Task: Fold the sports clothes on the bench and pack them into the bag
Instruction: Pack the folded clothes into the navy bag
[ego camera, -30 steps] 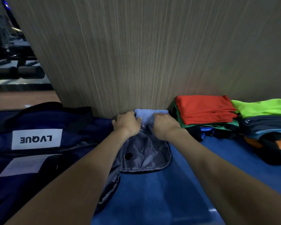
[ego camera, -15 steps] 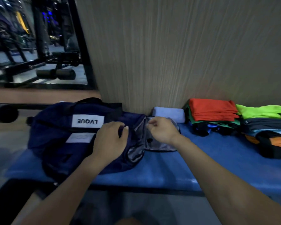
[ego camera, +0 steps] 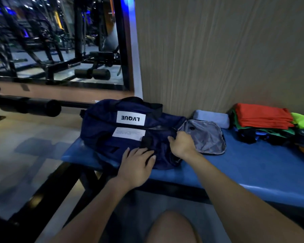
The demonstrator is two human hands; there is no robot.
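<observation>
A navy duffel bag with a white label lies on the left end of the blue bench. Its grey-lined flap is folded open to the right. My left hand rests flat on the bag's near side with fingers spread. My right hand grips the bag's edge at the opening, beside the flap. A folded light-blue garment lies against the wall behind the flap. Further right sits a stack topped by a folded orange garment, with a neon-yellow one beside it.
A wood-grain wall panel stands right behind the bench. A mirror to the left reflects gym machines. A black padded bar juts out left of the bag. My bare knee shows at the bottom.
Both hands let go of the light-blue garment by the wall and came over to the bag. The left hand slid to the bag's near side; the right hand took hold at the opening.
</observation>
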